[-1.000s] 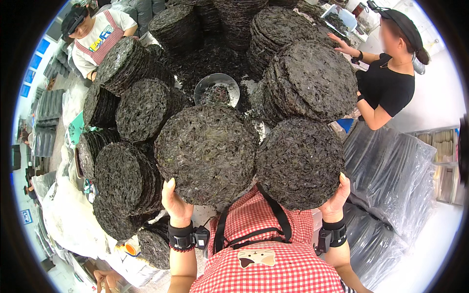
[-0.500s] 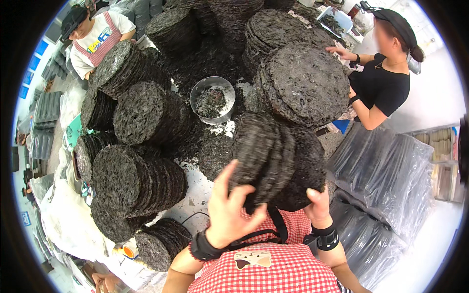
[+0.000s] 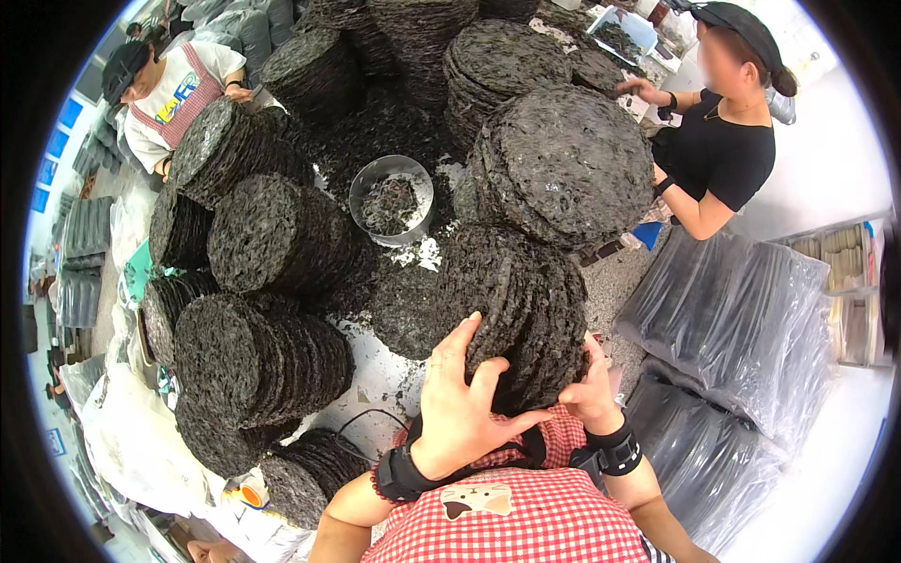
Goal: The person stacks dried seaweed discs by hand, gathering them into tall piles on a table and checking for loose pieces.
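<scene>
Between my two hands, close to my apron, is a tilted stack of round, dark dried seaweed sheets (image 3: 511,310). My left hand (image 3: 469,399) grips its near left side, the fingers spread up along the face and the thumb at the lower edge. At the near right edge, my right hand (image 3: 593,394) holds the same stack, its fingers partly hidden behind the sheets. A flat round seaweed piece (image 3: 405,310) lies just left of this stack. Beyond it stands a round clear bowl (image 3: 427,220) with loose seaweed scraps inside.
Several seaweed stacks (image 3: 253,235) lean along the left, and a broad one (image 3: 572,159) stands ahead to the right. Plastic-wrapped grey bundles (image 3: 723,328) lie at right. One co-worker (image 3: 718,141) is at far right, another (image 3: 178,94) at far left. A cable (image 3: 371,413) loops nearby.
The blurred left part of the seaweed has come together with the darker part at right, forming one stack. My right hand has moved up onto its edge. The whole view has shifted slightly.
</scene>
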Motion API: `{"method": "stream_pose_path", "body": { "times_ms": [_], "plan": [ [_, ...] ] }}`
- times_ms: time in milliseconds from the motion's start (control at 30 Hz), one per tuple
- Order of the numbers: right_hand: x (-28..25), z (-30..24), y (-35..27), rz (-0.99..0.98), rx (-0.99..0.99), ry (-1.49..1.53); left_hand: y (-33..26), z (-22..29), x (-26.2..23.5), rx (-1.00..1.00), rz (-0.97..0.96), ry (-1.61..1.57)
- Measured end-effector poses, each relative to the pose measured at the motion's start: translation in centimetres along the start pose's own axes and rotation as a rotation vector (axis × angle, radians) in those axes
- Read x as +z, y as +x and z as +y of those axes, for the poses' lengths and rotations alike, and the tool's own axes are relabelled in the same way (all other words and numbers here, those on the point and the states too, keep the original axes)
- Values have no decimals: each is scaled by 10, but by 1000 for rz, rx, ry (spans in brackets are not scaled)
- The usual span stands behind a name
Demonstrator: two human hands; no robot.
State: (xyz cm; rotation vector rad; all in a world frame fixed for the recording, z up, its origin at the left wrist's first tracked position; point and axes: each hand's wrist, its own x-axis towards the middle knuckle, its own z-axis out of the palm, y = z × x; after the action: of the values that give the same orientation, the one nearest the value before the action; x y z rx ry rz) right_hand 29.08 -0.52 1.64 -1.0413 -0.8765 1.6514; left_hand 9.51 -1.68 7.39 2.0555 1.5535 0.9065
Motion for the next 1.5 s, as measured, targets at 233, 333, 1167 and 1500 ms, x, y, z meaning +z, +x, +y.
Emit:
{"method": "stream_pose_path", "body": {
  "times_ms": [233,333,1167,1500],
  "plan": [
    [-27,-12,-4,192,166,501,-21,-64,-27,-252,89,-370],
    [-39,-20,-3,293,148,553,-34,-84,-36,-548,299,-969],
    [-40,-28,4,315,82,576,-72,-128,-51,-688,544,-1397],
    [-35,-27,2,352,82,542,-70,-116,-49,-558,434,-1187]
  ]
}}
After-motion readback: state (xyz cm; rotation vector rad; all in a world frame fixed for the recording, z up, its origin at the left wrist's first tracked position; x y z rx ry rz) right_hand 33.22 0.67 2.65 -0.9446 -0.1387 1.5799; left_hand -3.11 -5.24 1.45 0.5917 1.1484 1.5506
